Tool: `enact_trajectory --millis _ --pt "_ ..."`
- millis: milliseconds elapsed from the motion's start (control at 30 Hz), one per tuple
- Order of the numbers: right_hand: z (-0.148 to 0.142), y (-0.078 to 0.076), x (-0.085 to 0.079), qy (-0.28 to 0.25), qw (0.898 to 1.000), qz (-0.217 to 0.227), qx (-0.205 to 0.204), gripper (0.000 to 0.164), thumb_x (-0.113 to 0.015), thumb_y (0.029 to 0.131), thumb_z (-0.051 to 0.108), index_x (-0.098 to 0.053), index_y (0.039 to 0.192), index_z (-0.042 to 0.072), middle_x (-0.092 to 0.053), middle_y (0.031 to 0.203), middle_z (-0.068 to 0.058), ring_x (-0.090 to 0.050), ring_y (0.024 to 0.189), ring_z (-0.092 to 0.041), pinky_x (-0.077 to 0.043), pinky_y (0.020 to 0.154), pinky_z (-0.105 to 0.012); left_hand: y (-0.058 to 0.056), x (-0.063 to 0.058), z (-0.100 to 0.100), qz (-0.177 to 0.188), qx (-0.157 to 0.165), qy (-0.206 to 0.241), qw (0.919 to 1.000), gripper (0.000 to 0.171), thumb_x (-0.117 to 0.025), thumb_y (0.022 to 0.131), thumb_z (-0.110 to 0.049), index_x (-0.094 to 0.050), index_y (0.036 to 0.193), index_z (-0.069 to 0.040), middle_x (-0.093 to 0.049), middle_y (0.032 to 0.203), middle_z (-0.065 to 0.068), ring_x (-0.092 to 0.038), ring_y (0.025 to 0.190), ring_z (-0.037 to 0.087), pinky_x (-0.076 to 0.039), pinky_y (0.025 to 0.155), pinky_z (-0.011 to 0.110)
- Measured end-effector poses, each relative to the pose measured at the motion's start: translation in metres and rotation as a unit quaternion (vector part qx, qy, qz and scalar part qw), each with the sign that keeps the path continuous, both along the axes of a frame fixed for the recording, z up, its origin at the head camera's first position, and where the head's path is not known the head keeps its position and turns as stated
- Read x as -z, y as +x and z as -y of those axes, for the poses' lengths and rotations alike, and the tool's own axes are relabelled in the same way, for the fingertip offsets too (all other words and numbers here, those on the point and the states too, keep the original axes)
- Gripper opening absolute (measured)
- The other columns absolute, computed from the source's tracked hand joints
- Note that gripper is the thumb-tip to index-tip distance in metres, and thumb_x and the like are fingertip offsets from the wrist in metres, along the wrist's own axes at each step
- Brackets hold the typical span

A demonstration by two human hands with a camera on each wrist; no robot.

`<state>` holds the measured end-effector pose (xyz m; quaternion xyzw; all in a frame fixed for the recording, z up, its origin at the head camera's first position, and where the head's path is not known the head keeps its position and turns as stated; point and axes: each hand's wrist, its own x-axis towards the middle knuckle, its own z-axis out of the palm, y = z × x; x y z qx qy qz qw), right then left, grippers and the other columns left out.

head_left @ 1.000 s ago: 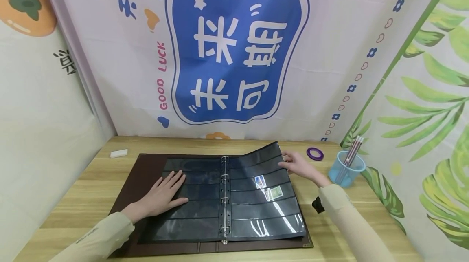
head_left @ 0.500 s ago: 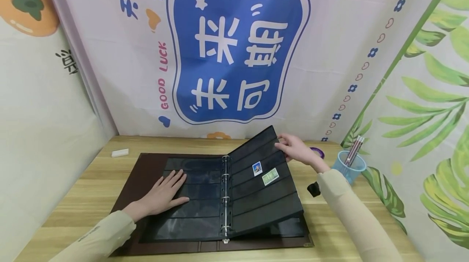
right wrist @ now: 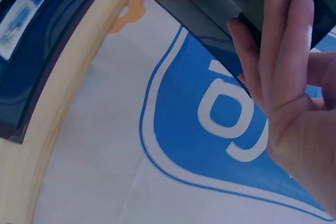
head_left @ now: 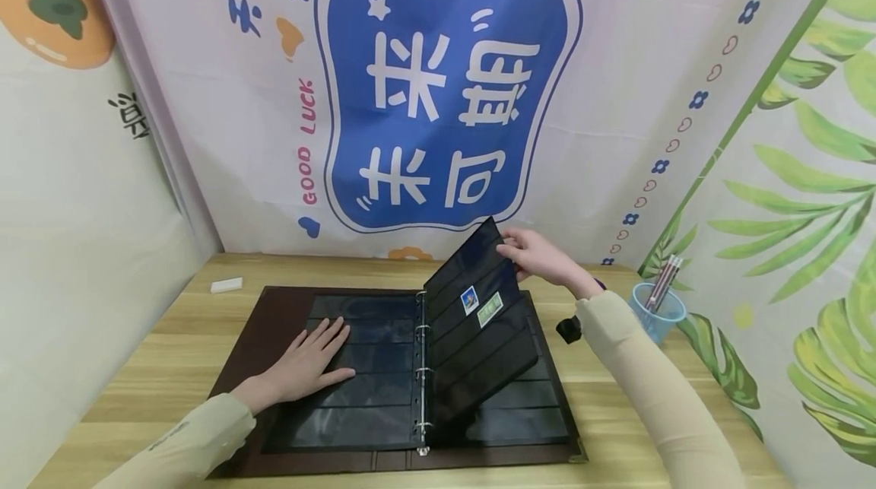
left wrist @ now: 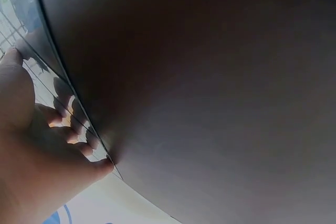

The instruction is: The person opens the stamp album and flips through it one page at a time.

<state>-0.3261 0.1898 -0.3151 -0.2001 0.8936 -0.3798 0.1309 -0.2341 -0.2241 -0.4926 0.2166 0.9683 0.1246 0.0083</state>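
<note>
A brown ring-binder stamp album (head_left: 242,360) lies spread out on the table, metal rings (head_left: 423,375) down its middle. My left hand (head_left: 308,363) rests with fingers spread on the black pocket page (head_left: 376,428) at the left; the left wrist view shows that hand (left wrist: 47,135) at the glossy page surface. On the right side, my right hand (head_left: 537,255) pinches the outer edge of a black page (head_left: 479,337), which stands tilted up from the rings. This raised page carries a blue stamp (head_left: 469,300) and a green stamp (head_left: 490,310). Beneath it another black page (head_left: 527,417) shows.
A blue mesh pen cup (head_left: 657,314) with several pencils (head_left: 664,284) stands at the right. Behind the right forearm, a purple ring (head_left: 600,284) is mostly hidden. A white eraser-like block (head_left: 226,285) lies at the table's back left. A printed cloth (head_left: 616,93) hangs behind the table.
My right hand has lifted the black page with the two stamps from nearly flat to steeply tilted, moving up and leftward. The left hand has stayed in place.
</note>
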Motion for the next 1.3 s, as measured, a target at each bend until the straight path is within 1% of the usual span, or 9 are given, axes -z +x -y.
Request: enact_trajectory --millis 167,267,400,533,633,800,900,1033,1300 --pt "0.011 -0.004 -0.002 -0.018 1.0 0.026 0.002 0.059 -0.043 0.107 0.023 -0.022 0.156 -0.003 -0.052 0.14 -0.028 -0.048 0.059 -0.011 -0.053 0.06 -0.025 0.0 0.001 0.001 0.002 0.002 0.003 1.0 0.085 -0.052 0.094 -0.062 -0.035 0.154 -0.004 -0.028 0.162 0.021 -0.025 0.149 0.046 -0.023 0.113 0.071" --pt "0.016 -0.005 0.003 -0.043 0.998 0.041 0.009 0.054 -0.042 0.107 0.026 -0.029 0.152 -0.002 -0.059 0.111 -0.019 -0.043 0.059 -0.011 -0.049 0.058 -0.024 -0.001 0.0 0.001 0.006 0.006 0.013 0.9999 0.085 -0.054 0.094 -0.06 -0.035 0.153 -0.003 -0.028 0.162 0.022 -0.024 0.149 0.047 -0.022 0.113 0.072" --pt "0.017 -0.003 0.013 -0.098 0.994 0.052 0.019 0.049 -0.039 0.108 0.034 -0.039 0.144 0.001 -0.046 0.08 -0.003 -0.042 0.06 -0.011 -0.044 0.056 -0.023 -0.001 0.001 0.0 0.003 0.01 0.023 0.9997 0.083 -0.056 0.094 -0.058 -0.036 0.153 -0.002 -0.028 0.162 0.023 -0.024 0.148 0.049 -0.022 0.112 0.073" --pt "0.016 0.005 0.027 -0.195 0.978 0.074 0.009 0.058 -0.031 0.109 0.041 -0.033 0.15 0.0 -0.062 0.115 -0.021 -0.061 0.077 -0.005 -0.053 0.066 -0.021 -0.001 0.001 0.0 0.001 0.005 0.017 0.9998 0.085 -0.055 0.094 -0.06 -0.036 0.153 -0.003 -0.028 0.162 0.022 -0.024 0.149 0.047 -0.022 0.113 0.071" --pt "0.017 0.015 0.04 -0.245 0.967 0.066 -0.002 0.06 -0.027 0.109 0.04 -0.027 0.154 0.001 -0.048 0.144 -0.03 -0.063 0.079 0.001 -0.052 0.07 -0.017 -0.001 0.0 0.0 0.007 0.001 0.014 0.9999 0.086 -0.054 0.093 -0.062 -0.035 0.154 -0.003 -0.027 0.162 0.021 -0.023 0.149 0.046 -0.022 0.114 0.071" --pt "0.018 0.029 0.067 -0.314 0.947 0.04 -0.06 0.058 -0.035 0.109 0.025 -0.018 0.157 -0.002 -0.027 0.157 -0.031 -0.057 0.106 0.008 -0.049 0.089 -0.013 -0.002 -0.008 -0.002 0.037 0.003 0.021 0.9991 0.087 -0.058 0.093 -0.059 -0.034 0.153 -0.001 -0.026 0.162 0.024 -0.021 0.149 0.049 -0.02 0.113 0.073" --pt "0.019 0.035 0.08 -0.358 0.925 0.055 -0.111 0.063 -0.04 0.108 0.02 -0.01 0.158 -0.002 -0.015 0.162 -0.03 -0.049 0.126 0.005 -0.048 0.098 -0.016 -0.007 -0.02 -0.006 0.064 0.014 0.036 0.9972 0.088 -0.059 0.093 -0.056 -0.033 0.153 0.002 -0.025 0.161 0.029 -0.02 0.148 0.052 -0.019 0.112 0.074" --pt "0.021 0.041 0.09 -0.379 0.914 0.062 -0.132 0.073 -0.049 0.105 0.024 -0.005 0.16 0.005 -0.017 0.159 -0.031 -0.051 0.123 -0.001 -0.051 0.094 -0.02 -0.021 -0.046 -0.02 0.097 0.028 0.085 0.9913 0.089 -0.058 0.096 -0.053 -0.025 0.155 0.005 -0.018 0.162 0.031 -0.014 0.149 0.053 -0.018 0.115 0.072" --pt "0.029 0.045 0.097 -0.371 0.921 0.039 -0.112 0.075 -0.057 0.101 0.019 -0.011 0.161 0.011 -0.013 0.166 -0.021 -0.042 0.132 0.001 -0.046 0.1 -0.017 -0.047 -0.12 -0.086 0.104 0.076 0.178 0.9756 0.083 -0.052 0.1 -0.05 -0.018 0.158 0.0 -0.019 0.164 0.022 -0.02 0.152 0.041 -0.023 0.121 0.059"
